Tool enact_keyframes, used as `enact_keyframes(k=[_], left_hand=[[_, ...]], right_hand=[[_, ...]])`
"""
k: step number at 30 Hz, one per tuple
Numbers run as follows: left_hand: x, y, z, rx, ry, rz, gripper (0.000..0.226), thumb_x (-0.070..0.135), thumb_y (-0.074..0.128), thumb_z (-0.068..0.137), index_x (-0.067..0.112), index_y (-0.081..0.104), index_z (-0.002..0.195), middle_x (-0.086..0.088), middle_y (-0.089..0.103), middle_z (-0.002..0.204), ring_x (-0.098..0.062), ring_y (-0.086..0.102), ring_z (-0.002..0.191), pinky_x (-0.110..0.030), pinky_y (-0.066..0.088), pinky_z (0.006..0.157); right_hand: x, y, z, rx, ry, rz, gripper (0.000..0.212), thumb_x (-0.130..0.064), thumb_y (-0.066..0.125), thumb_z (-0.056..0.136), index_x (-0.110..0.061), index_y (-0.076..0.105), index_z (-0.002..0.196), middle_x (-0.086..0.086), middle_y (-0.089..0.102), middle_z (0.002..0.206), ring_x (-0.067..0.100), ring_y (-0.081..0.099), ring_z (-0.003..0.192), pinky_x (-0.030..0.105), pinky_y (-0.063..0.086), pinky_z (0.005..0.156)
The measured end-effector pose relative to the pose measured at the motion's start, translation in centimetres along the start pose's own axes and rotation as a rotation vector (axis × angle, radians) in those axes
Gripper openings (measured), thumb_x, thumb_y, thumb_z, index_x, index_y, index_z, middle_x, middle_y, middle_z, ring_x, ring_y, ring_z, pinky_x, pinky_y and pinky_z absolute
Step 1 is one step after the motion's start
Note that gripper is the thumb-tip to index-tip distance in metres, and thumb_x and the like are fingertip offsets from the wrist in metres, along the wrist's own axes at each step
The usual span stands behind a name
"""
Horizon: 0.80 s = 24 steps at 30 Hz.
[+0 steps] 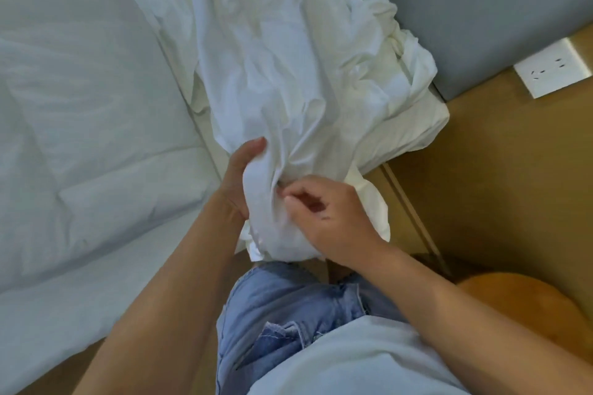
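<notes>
The left hand point(239, 176) grips white cloth point(288, 90); right hand point(327, 218) pinches it, fingers point(300, 199) curled.

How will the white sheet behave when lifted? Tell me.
Likely floppy: the white sheet lies in deep creases and bunches where the left hand grips it. Probably light, since the right hand seems to hold a fold with a fingertip pinch. It may trail, as most lies spread over the bed.
</notes>
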<state>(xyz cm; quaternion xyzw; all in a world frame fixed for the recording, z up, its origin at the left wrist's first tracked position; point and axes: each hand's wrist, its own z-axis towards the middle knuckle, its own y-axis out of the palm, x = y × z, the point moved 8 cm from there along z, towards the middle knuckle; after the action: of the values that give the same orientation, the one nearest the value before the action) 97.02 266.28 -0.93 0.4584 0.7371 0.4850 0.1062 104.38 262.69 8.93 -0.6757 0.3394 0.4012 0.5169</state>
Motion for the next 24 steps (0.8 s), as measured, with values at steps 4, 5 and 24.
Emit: enact_keyframes(k=[4,5,24], left_hand=[[1.4,0.7,-0.4,0.015,-0.001,0.096,0.071,0.035,0.094,0.029,0.01,0.074,0.093,-0.009,0.072,0.083,-0.023,0.07,0.074,-0.032,0.058,0.067],[1.7,0.9,-0.4,0.022,0.01,0.135,0.062,0.034,0.093,0.03,0.011,0.077,0.086,-0.008,0.073,0.078,-0.02,0.071,0.07,-0.029,0.057,0.062],[1.4,6.8,-0.6,0.052,0.006,0.249,0.04,0.04,0.073,0.066,0.012,0.076,0.095,-0.01,0.073,0.097,-0.024,0.07,0.089,-0.036,0.057,0.08]], right_hand=[[6.5,-4.4,0.7,0.372,0.494,0.255,0.023,-0.038,0.063,0.086,-0.02,0.057,0.1,-0.007,0.059,0.088,0.005,0.056,0.085,0.019,0.048,0.078],[8.7,-3.5,0.7,0.275,0.719,0.378,0.039,-0.046,0.061,0.085,-0.018,0.055,0.112,-0.005,0.061,0.101,0.011,0.058,0.097,0.027,0.049,0.087],[5.6,-11.1,2.5,0.751,0.385,0.198,0.028,-0.021,0.041,0.099,-0.02,0.038,0.072,-0.008,0.042,0.071,0.002,0.037,0.062,0.009,0.035,0.055]])
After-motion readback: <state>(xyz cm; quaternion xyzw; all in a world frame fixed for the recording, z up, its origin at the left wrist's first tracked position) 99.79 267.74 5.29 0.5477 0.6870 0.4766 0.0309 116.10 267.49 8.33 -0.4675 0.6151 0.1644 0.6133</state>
